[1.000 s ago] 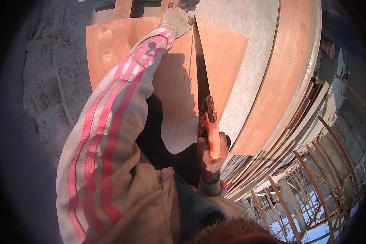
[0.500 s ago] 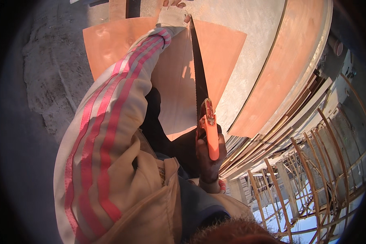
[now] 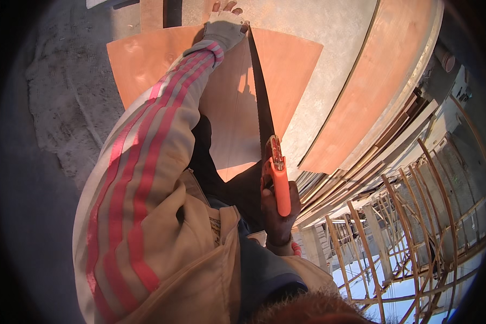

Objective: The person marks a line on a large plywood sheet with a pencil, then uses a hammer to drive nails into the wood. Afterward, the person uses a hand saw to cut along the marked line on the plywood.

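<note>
My right hand is wrapped round the orange handle of a handsaw, low in the view. The dark toothed blade points away from me across a reddish-brown plywood sheet. Its far tip reaches the sheet's far edge, close to my left thumb. In a pale fingerless glove, my left hand presses on that far edge with its fingers stretched out and apart. A thin line runs lengthwise on the sheet, left of the blade. My dark-trousered leg is against the sheet's near part.
A long plywood strip lies to the right on the pale concrete floor. Beyond it are stacked timber lengths and upright wooden poles. Rough grey ground lies left, and another board at the top.
The fingers of my left hand show more fully at the far edge. My right hand and the saw handle have shifted slightly toward me. The whole view has tilted a little.
</note>
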Tool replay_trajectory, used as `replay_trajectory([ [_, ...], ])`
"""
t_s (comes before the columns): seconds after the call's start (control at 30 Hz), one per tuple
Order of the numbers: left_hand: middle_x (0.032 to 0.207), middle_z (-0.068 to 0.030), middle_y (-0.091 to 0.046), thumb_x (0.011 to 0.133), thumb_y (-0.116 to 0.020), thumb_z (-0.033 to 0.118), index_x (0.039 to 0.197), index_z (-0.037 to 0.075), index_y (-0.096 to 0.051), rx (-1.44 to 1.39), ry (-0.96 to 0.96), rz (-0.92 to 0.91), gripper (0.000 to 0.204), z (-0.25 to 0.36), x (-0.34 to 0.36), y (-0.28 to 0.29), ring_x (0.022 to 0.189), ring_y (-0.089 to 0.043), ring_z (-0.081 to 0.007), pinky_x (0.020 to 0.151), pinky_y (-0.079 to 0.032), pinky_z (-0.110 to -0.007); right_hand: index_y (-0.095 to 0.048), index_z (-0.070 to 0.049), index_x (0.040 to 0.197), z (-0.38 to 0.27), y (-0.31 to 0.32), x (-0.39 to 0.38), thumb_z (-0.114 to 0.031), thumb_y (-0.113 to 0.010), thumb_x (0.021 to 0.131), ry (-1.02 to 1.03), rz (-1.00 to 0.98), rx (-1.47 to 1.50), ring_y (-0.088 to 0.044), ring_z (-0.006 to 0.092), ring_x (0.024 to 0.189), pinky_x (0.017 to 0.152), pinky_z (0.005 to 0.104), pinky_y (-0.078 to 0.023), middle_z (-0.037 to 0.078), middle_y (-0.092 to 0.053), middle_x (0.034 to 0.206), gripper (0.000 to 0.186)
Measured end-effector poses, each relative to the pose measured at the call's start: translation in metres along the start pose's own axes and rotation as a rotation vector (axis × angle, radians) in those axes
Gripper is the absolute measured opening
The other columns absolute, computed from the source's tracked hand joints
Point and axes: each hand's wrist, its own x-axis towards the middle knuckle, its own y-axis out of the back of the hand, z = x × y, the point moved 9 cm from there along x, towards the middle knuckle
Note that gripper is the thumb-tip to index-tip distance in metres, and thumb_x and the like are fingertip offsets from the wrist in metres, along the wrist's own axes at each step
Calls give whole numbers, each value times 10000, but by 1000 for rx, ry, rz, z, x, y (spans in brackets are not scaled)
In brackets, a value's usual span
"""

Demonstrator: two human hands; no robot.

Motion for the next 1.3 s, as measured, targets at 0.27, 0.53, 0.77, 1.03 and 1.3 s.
replay_trajectory([
  [0.27,1259,-51,-686,978,-537,434,1021,119,-776,38,-27,-115,397,0,9,-20,1395,-471,-239,1204,-223,-559,-579,2,943,28,-66,135,-42,-655,919,64,-7,228,-548,162,662,624,308,-467,83,-588,789,91],
  [0.53,1323,-14,-681,988,-535,419,1033,193,-811,31,0,-262,360,4,-2,-12,1446,-423,-219,1233,-168,-560,-565,68,1007,-1,13,2,-46,-648,853,-85,-2,-27,-607,113,680,675,278,-559,92,-605,821,208],
  [0.77,1407,19,-627,1018,-497,367,1137,157,-763,53,30,-380,359,12,-2,-12,1481,-381,-207,1256,-152,-545,-605,2,1020,45,-64,128,-48,-658,935,24,-58,256,-582,154,734,657,310,-485,84,-637,856,112],
  [1.03,1297,-29,-701,1035,-458,429,1095,141,-786,49,-43,-246,441,9,1,-14,1444,-435,-227,1231,-153,-569,-647,56,1167,37,-15,36,3,-667,836,-42,-1,221,-662,239,853,754,345,-543,145,-666,1009,335],
  [1.3,1260,-57,-712,1031,-467,424,1098,150,-778,-7,-24,-216,421,2,-11,-18,1423,-468,-244,1217,-137,-589,-598,-12,1035,40,-56,92,-143,-676,945,12,-34,289,-557,102,699,638,273,-475,40,-602,868,177],
])
